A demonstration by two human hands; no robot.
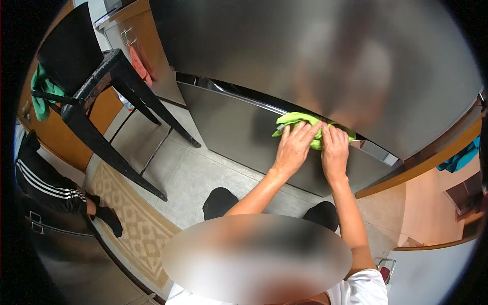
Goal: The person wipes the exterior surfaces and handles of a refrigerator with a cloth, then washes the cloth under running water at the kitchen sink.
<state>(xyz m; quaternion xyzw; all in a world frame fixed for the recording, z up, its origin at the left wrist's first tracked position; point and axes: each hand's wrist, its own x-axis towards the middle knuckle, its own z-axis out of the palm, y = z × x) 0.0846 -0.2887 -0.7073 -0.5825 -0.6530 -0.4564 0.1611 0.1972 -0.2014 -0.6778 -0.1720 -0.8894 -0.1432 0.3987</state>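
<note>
A bright green cloth (295, 118) lies bunched over the shiny handle strip (231, 91) between the two dark steel panels of what looks like a refrigerator (244, 40). My left hand (295, 147) presses its closed fingers on the cloth's left part. Right beside it, my right hand (335, 150) grips the cloth's right part, fingers bent over the strip. The hands nearly touch at the fingertips. Part of the cloth is hidden under the fingers.
A tall black chair (119, 76) stands at the left with a green cloth (43, 91) on it. Below it lies a patterned beige rug (132, 213), where another person's leg (51, 185) shows. A pink cloth (138, 63) hangs from a wooden cabinet (145, 30). A wooden edge (432, 152) curves at right.
</note>
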